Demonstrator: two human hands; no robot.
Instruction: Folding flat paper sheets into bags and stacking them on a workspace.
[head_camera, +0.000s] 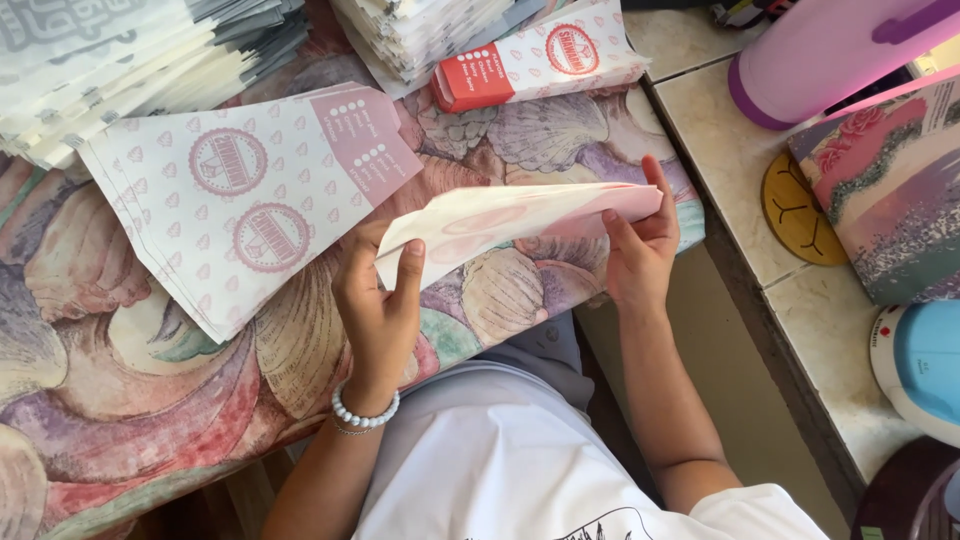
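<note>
Together, both hands' fingers (408, 268) pinch a paper bag (520, 215).

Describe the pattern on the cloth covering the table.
The tablecloth bears large seashells in muted pink, purple, cream and green; the head view shows it best.

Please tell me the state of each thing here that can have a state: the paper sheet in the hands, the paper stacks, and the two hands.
Paper sheet: lifted off the table, partly folded, held at both ends.
Left hand: pinching the sheet's near end.
Right hand: gripping the sheet's far end.
Flat stack: lying unfolded, fanned on the tablecloth.
Folded bag: finished, lying flat.
Purple bottle: lying on its side.
</note>
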